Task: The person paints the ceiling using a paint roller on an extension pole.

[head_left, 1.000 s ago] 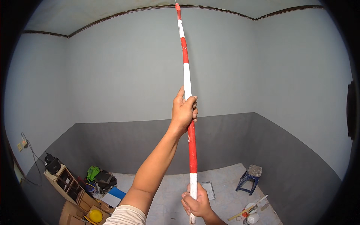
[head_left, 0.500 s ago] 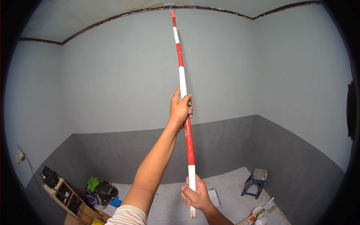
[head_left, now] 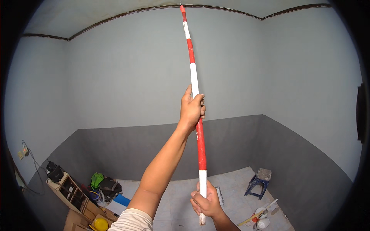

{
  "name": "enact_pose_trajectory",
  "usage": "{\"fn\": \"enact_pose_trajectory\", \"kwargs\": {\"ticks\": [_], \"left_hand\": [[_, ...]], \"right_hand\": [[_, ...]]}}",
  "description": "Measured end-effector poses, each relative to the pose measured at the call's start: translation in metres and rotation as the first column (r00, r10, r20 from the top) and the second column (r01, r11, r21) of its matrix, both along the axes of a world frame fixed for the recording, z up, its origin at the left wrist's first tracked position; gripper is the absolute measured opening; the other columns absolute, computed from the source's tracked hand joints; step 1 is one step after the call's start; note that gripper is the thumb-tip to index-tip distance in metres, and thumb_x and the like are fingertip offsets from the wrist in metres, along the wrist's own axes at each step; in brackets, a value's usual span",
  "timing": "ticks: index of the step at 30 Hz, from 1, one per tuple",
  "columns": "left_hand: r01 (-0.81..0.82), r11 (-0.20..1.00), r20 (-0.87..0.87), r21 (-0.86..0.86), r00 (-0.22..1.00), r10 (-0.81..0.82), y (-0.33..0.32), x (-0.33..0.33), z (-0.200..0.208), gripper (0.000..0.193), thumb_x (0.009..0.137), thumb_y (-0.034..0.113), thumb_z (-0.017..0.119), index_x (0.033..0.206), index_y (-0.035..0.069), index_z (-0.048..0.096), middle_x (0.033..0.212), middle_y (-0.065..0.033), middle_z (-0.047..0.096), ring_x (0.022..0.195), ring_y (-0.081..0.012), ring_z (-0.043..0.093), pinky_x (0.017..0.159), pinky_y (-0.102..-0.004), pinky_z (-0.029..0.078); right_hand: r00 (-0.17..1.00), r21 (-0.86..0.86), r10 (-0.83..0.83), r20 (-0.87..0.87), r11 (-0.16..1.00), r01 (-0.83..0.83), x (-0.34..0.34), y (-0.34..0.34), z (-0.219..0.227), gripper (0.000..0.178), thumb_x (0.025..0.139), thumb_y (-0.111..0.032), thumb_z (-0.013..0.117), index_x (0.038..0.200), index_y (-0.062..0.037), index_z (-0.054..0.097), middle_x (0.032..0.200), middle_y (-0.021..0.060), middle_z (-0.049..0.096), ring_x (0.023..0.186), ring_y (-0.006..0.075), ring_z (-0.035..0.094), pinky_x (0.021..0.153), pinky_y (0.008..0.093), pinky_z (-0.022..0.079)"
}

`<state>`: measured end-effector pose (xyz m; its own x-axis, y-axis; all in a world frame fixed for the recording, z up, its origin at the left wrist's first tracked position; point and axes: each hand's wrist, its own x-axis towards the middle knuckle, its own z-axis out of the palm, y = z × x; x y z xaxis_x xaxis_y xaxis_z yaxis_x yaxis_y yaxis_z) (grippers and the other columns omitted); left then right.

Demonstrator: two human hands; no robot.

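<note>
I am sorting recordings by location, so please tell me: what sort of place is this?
Probably an indoor room, perhaps under renovation: it has two-tone grey walls, a tiled floor and a stained blue stool.

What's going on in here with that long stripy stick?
A person is holding a long red-and-white pole with both hands. The left hand grips it partway up, and the right hand grips it near the bottom. It points up toward the ceiling, but the picture cuts off its tip. A blue stool stands to the right.
</note>
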<state>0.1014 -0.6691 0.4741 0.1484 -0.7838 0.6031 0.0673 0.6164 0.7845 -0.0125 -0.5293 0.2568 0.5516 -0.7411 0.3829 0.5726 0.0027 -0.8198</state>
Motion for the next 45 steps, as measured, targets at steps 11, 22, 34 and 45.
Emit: {"fn": "enact_pose_trajectory", "kwargs": {"ticks": [11,22,34,45], "left_hand": [[0.029,0.999,-0.010,-0.032,1.000,-0.029,0.141,-0.094,-0.009,0.060,0.094,0.008,0.048,0.151,0.004,0.028,0.066,0.0040,0.036,0.046,-0.0060,0.039,0.039,-0.0240,0.033],[0.078,0.997,-0.026,-0.014,0.997,-0.079,0.214,-0.152,-0.016,0.053,0.095,0.009,0.048,0.145,0.004,0.031,0.067,0.0029,0.039,0.044,-0.0071,0.041,0.039,-0.0254,0.038],[-0.004,1.000,-0.030,-0.025,1.000,0.004,0.124,-0.124,0.001,0.031,0.095,0.009,0.047,0.126,0.006,0.044,0.071,0.0016,0.042,0.048,-0.0067,0.041,0.041,-0.0258,0.033],[-0.005,0.999,-0.004,-0.032,1.000,0.005,0.011,-0.068,0.019,0.018,0.094,0.007,0.047,0.112,0.006,0.046,0.073,0.0004,0.043,0.050,-0.0078,0.041,0.044,-0.0269,0.036]], "right_hand": [[1.000,0.036,0.012,-0.018,0.999,-0.011,-0.102,0.142,-0.007,0.020,0.090,0.010,0.045,0.097,-0.0054,0.035,0.059,0.0003,0.040,0.039,0.0087,0.040,0.032,0.0276,0.034],[0.993,0.166,-0.076,-0.087,0.982,0.090,-0.170,0.228,0.000,0.013,0.094,-0.001,0.057,0.102,-0.0079,0.050,0.060,-0.0015,0.047,0.039,0.0088,0.042,0.034,0.0280,0.034],[0.999,0.090,0.024,-0.047,0.996,-0.019,-0.146,0.128,0.007,0.018,0.091,0.007,0.049,0.093,-0.0059,0.036,0.061,0.0000,0.039,0.039,0.0081,0.040,0.033,0.0268,0.034],[0.999,0.054,0.029,-0.023,0.998,-0.028,-0.092,0.010,0.024,0.019,0.089,0.008,0.048,0.094,-0.0069,0.036,0.059,-0.0019,0.039,0.038,0.0073,0.039,0.031,0.0271,0.034]]}}
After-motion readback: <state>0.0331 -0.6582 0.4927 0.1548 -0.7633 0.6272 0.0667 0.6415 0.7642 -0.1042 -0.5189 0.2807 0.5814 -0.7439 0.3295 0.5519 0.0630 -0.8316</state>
